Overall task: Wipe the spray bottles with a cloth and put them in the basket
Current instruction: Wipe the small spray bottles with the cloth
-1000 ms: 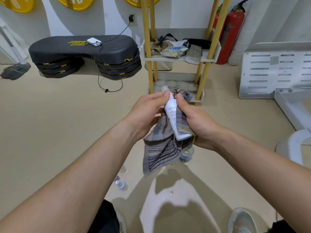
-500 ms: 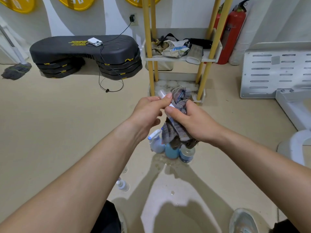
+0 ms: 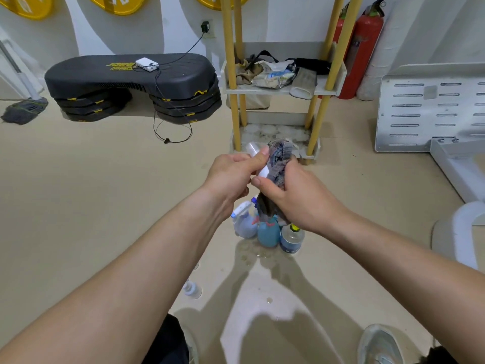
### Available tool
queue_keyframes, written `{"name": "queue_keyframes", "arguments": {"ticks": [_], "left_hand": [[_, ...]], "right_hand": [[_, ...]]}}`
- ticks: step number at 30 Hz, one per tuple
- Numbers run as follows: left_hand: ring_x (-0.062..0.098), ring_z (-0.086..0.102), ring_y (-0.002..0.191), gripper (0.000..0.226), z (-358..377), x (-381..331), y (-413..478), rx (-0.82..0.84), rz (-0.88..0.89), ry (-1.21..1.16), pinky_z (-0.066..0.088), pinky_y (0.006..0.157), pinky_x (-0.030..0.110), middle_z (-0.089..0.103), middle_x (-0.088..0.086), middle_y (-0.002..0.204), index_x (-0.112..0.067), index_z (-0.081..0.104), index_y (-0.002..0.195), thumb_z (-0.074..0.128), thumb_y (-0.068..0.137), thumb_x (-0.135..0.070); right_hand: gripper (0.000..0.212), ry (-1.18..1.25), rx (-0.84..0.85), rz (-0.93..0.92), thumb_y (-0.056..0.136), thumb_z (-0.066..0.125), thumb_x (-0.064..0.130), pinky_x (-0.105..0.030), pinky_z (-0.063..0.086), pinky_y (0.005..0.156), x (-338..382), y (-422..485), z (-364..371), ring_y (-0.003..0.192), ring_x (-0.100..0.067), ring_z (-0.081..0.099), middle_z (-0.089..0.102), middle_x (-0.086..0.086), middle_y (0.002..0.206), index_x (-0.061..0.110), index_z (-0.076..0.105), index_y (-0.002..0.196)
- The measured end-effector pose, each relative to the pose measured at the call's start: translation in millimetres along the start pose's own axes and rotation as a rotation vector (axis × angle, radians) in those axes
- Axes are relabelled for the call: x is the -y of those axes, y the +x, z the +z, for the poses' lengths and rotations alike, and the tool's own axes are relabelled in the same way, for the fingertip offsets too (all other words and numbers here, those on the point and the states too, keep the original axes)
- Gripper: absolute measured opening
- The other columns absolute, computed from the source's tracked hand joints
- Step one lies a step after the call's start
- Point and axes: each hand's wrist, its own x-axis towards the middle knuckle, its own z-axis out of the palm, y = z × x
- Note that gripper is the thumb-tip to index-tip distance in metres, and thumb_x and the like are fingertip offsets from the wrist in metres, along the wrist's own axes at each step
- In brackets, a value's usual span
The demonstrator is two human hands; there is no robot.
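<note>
floor (image 3: pixel 105 206): 3 bottles (image 3: pixel 267 233) clustered; cloth (image 3: pixel 278 161) wraps white bottle (image 3: pixel 253 148)

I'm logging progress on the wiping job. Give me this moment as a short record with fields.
left hand: grips white bottle near its cap
right hand: grips cloth wrapped round that bottle
standing together: pale spray bottle, teal bottle, clear bottle
apart, nearer the person: small bottle
floor: wet by the three bottles
basket: not in view
</note>
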Motion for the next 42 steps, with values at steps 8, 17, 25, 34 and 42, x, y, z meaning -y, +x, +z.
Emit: {"name": "queue_keyframes", "arguments": {"ticks": [8, 17, 25, 34, 42], "left_hand": [[0.009, 0.063, 0.074, 0.012, 11, 15, -18, -0.133, 0.344, 0.224, 0.054, 0.076, 0.03, 0.068, -0.009, 0.088, -0.026, 0.065, 0.089, 0.074, 0.088, -0.018], [0.013, 0.07, 0.082, 0.038, 20, 22, -28, -0.052, 0.341, 0.301, 0.06, 0.069, 0.03, 0.072, -0.011, 0.094, -0.032, 0.066, 0.112, 0.074, 0.079, -0.014], [0.006, 0.066, 0.074, 0.017, 21, 18, -32, 0.349, 0.245, 0.349, 0.056, 0.071, 0.026, 0.077, -0.004, 0.09, -0.019, 0.077, 0.104, 0.08, 0.087, -0.021], [0.002, 0.066, 0.079, 0.045, 31, 25, -43, 0.298, 0.007, 0.222, 0.05, 0.067, 0.014, 0.072, -0.002, 0.104, -0.012, 0.067, 0.115, 0.089, 0.077, -0.024], [0.019, 0.071, 0.08, 0.027, 37, 24, -49, 0.39, -0.118, -0.263, 0.06, 0.075, 0.027, 0.073, 0.014, 0.096, 0.0, 0.069, 0.113, 0.066, 0.096, -0.021]], "right_hand": [[0.042, 0.916, -0.221, 0.362, 0.099, 0.051, 0.056, -0.047, 0.058, 0.091, -8, 8, 14, 0.098, -0.023, 0.073, 0.073, -0.008, 0.107, 0.016, 0.055, 0.111], [0.057, 0.926, -0.197, 0.449, 0.098, 0.038, 0.067, -0.063, 0.056, 0.086, 0, 4, 20, 0.09, -0.031, 0.076, 0.078, -0.006, 0.094, 0.017, 0.053, 0.122], [0.038, 1.144, -0.446, 0.337, 0.105, 0.041, 0.048, -0.036, 0.059, 0.063, 9, 14, -18, 0.058, -0.016, 0.065, 0.065, 0.001, 0.061, 0.014, 0.055, 0.094], [0.047, 1.076, -0.643, 0.457, 0.103, 0.041, 0.054, -0.032, 0.048, 0.059, -4, 21, -23, 0.04, -0.011, 0.045, 0.048, 0.006, 0.043, 0.016, 0.049, 0.078], [0.05, 1.243, -0.661, 0.441, 0.103, 0.045, 0.053, -0.032, 0.05, 0.059, -8, 31, -41, 0.042, -0.015, 0.05, 0.051, 0.0, 0.046, 0.012, 0.049, 0.073]]}}
